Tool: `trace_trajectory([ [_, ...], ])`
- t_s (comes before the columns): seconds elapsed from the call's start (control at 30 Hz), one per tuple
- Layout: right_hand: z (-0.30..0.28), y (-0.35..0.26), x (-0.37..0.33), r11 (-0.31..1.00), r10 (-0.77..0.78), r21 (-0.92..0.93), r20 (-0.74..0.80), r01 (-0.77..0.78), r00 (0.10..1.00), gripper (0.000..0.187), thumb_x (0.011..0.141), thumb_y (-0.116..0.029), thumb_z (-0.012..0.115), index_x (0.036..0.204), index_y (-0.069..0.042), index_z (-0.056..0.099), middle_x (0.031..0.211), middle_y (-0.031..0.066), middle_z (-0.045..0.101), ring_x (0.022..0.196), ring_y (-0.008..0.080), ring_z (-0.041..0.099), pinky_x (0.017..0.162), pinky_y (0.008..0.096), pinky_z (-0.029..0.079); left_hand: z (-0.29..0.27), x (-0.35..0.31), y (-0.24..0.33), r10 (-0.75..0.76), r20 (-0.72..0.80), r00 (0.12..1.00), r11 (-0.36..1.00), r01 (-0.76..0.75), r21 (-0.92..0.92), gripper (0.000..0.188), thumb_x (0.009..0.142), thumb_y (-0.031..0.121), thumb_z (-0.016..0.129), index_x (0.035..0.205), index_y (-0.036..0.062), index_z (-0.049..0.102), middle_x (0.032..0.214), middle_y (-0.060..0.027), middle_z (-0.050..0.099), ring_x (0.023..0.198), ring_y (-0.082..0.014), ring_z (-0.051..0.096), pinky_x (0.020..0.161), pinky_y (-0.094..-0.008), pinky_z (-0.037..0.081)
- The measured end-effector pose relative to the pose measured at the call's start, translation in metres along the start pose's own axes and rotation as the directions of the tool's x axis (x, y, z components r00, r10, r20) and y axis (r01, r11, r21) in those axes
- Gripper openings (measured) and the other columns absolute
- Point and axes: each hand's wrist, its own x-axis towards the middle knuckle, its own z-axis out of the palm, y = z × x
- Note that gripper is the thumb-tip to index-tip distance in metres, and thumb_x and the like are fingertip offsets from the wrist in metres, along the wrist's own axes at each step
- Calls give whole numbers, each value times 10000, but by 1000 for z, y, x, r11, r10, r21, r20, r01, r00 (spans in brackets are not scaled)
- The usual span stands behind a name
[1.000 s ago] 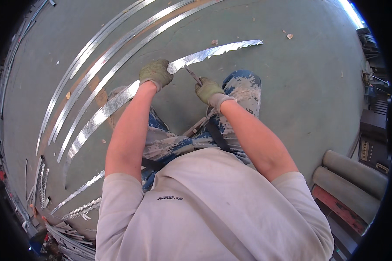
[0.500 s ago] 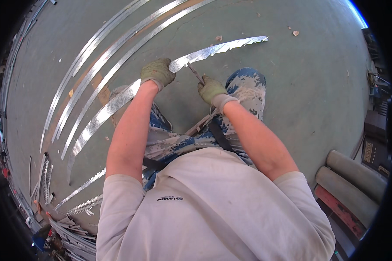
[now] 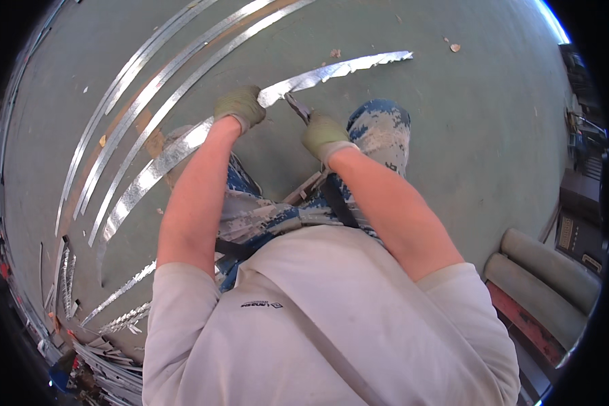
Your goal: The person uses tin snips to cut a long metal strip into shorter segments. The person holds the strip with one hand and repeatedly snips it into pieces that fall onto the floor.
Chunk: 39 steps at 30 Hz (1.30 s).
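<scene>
My left hand (image 3: 240,109), in a green work glove, is closed around a long shiny sheet-metal strip (image 3: 161,166). The strip's far part (image 3: 331,72) runs out to the right, with notched, bent tabs along its lower edge. My right hand (image 3: 326,137), gloved as well, grips dark metal pliers (image 3: 298,106). Their tip meets the strip's lower edge just right of my left hand. The handles are mostly hidden in my palm, and the jaws are too small to make out clearly.
Several flat metal strips (image 3: 176,101) lie on the green floor (image 3: 480,135) at the left. Notched strips (image 3: 122,291) and a pile of metal pieces (image 3: 105,362) are at the lower left. Large rolls (image 3: 538,287) stand at the right, near a dark cabinet (image 3: 575,237).
The pliers have turned slightly, and their tip remains at the strip's edge. Both hands and the strip appear slightly farther left in the picture, as does the floor around them.
</scene>
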Motion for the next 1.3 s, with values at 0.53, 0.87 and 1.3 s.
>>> trace_trajectory([
  [0.53, 12, 15, 12, 982, 9, 189, 79, -24, 997, 399, 995, -252, 611, 1329, -47, 689, 1303, 244, 725, 1178, 435, 709, 989, 531, 567, -14, -4, 13, -17, -34, 999, 999, 18, 31, 457, 827, 313, 742, 1253, 148, 752, 1183, -137, 779, 1143, -347, 728, 964, -468, 569],
  [0.87, -1, 14, -10, 573, -169, 744, 518, -344, 839, 313, 1061, -286, 667, 1272, -55, 659, 1031, 111, 753, 799, 233, 735, 680, 404, 615, -13, -4, 11, -57, 0, 998, 998, 57, 22, 454, 842, 349, 731, 1255, 160, 747, 1259, -145, 759, 1181, -354, 718, 976, -467, 568],
  [1.3, -2, 22, -11, 385, -330, 811, 567, -441, 755, 406, 1051, -301, 681, 1357, -41, 625, 1155, 177, 756, 906, 285, 759, 752, 446, 634, -20, -7, 19, -62, 28, 998, 997, 61, 44, 471, 863, 370, 758, 1259, 116, 735, 1116, -135, 781, 1087, -323, 743, 939, -451, 554],
])
